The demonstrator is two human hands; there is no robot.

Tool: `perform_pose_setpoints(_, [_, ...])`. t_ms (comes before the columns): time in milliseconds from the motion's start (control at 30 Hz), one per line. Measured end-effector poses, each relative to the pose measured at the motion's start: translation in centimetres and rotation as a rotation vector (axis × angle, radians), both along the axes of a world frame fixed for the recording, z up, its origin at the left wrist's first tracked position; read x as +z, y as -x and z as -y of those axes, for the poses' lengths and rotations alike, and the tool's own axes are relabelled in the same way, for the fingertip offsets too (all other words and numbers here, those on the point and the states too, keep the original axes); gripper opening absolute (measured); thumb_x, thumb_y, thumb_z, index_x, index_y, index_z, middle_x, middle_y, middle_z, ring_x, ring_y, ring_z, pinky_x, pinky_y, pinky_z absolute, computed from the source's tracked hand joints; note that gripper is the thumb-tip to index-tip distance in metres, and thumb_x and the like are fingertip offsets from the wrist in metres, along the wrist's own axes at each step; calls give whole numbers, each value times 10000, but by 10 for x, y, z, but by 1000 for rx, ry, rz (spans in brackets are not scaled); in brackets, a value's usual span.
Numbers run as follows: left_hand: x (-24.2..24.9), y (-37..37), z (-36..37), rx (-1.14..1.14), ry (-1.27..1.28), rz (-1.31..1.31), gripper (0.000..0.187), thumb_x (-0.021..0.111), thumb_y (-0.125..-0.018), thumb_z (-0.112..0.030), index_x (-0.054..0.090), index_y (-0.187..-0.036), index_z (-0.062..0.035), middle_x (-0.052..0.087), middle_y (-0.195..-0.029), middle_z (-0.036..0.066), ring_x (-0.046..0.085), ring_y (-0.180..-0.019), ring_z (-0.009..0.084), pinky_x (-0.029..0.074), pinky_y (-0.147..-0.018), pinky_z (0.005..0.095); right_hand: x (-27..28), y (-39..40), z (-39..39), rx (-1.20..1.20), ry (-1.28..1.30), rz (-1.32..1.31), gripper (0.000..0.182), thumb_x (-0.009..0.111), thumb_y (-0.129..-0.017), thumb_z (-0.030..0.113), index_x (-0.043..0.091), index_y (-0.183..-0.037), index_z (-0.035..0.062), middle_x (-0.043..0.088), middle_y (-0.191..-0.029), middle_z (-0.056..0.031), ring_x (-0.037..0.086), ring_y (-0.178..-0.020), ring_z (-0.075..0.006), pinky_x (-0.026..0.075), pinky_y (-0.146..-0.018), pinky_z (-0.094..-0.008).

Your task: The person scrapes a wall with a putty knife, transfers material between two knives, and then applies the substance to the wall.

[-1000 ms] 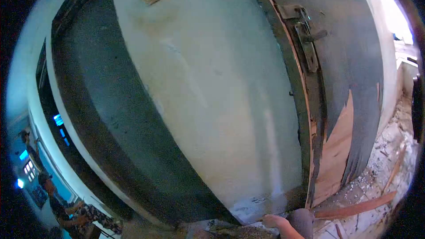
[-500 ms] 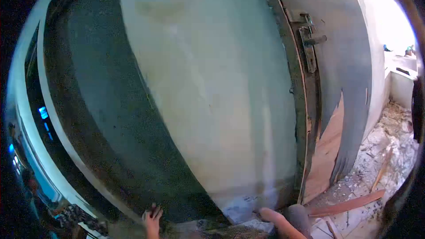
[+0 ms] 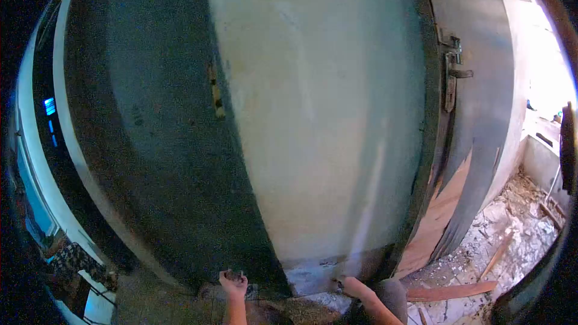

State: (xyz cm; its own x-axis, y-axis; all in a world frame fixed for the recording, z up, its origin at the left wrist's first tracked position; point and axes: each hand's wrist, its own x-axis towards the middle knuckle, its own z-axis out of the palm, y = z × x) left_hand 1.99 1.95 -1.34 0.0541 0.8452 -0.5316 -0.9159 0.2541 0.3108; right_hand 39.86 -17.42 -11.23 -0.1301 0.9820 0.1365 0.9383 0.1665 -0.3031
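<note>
My left hand [image 3: 233, 283] is low in the view, in front of the foot of a dark door panel [image 3: 174, 144]. Its fingers are curled around a small dark piece that I cannot make out. To the right, my right hand [image 3: 354, 286] is closed near the bottom of the pale wall [image 3: 307, 120]. Something small and dark shows at its fingertips, too small to name. A bent knee [image 3: 391, 298] is beside my right forearm.
A grey door [image 3: 475, 54] with a metal handle [image 3: 461, 74] and a splintered lower part stands at the right. Rubble [image 3: 512, 229] and a reddish plank [image 3: 451, 292] lie on the floor there. A patterned cloth item [image 3: 75, 263] is at the lower left.
The view has shifted, and the doors and wall appear moved. My left hand is farther right and its fingers are more curled. My right hand is slightly farther left.
</note>
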Motion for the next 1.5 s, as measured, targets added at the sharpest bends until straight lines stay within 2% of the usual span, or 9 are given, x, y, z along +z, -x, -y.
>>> perform_pose_setpoints(267, [-21, -13, -14, -169, -79, 40, 399, 476, -818, -489, 495, -856, -93, 537, -809, 98, 516, -691, 256, 417, -574, 344, -38, -10, -7, -6, 181, 86, 305, 455, -803, 59, 561, -1088, 36, 582, -1003, -163, 555, -934, -270, 427, -825, -323])
perform_pose_setpoints(433, [-20, -16, -10, -238, -116, 74, 349, 499, -811, -420, 500, -898, -82, 541, -841, 115, 514, -692, 259, 428, -587, 356, 51, 11, 15, 18, 234, 207, 328, 443, -842, 110, 519, -1149, 27, 588, -1017, -128, 557, -927, -232, 428, -817, -318])
perform_pose_setpoints(633, [-8, -15, -2, -137, -53, 67, 453, 511, -810, -475, 490, -1007, -68, 511, -945, 117, 491, -790, 248, 432, -629, 347, -65, -10, -3, 62, -103, -776, 279, 505, -787, 110, 590, -1050, 80, 629, -840, -200, 610, -732, -364, 483, -655, -452])
perform_pose_setpoints(900, [7, -18, 2, -61, -120, 25, 369, 527, -792, -461, 493, -853, -100, 509, -831, 94, 492, -716, 239, 411, -609, 332, -32, -11, -3, -27, 140, -30, 344, 514, -778, 114, 552, -1116, 70, 619, -867, -207, 607, -745, -361, 480, -646, -448])
perform_pose_setpoints(967, [14, -20, 6, -49, -126, 39, 343, 531, -784, -449, 499, -826, -111, 509, -810, 86, 493, -710, 235, 402, -603, 326, 25, 9, 10, -157, 110, -354, 366, 508, -783, 104, 530, -1147, 70, 618, -931, -189, 599, -850, -353, 485, -701, -443])
perform_pose_setpoints(1100, [14, -18, 9, -49, -197, 43, 317, 531, -778, -448, 513, -800, -133, 511, -802, 65, 501, -723, 231, 394, -600, 325, 114, 17, 15, -161, -507, 71, 449, 449, -817, 73, 449, -1263, 24, 531, -1192, -179, 556, -1016, -218, 446, -841, -306])
perform_pose_setpoints(1167, [10, -17, 5, -46, -203, 65, 317, 524, -786, -457, 517, -799, -140, 514, -806, 57, 506, -731, 230, 394, -602, 329, 188, 16, -4, -222, -580, -356, 439, 476, -819, 37, 462, -1257, 17, 506, -1217, -199, 526, -1076, -270, 430, -902, -325])
perform_pose_setpoints(1333, [-3, -19, -7, 19, -108, 56, 346, 486, -829, -496, 521, -823, -152, 518, -813, 45, 513, -734, 231, 400, -596, 330, 425, 26, -39, -225, -1103, 282, 493, 499, -709, -33, 518, -1199, 14, 464, -1281, -109, 425, -1203, -294, 389, -968, -379])
perform_pose_setpoints(1500, [-7, -18, -8, -13, -89, 85, 352, 445, -849, -511, 506, -835, -165, 536, -819, 57, 519, -716, 229, 408, -571, 315, 535, 29, -81, -171, -1296, 470, 404, 521, -763, 12, 531, -1167, 20, 466, -1278, -94, 432, -1199, -268, 395, -966, -363])
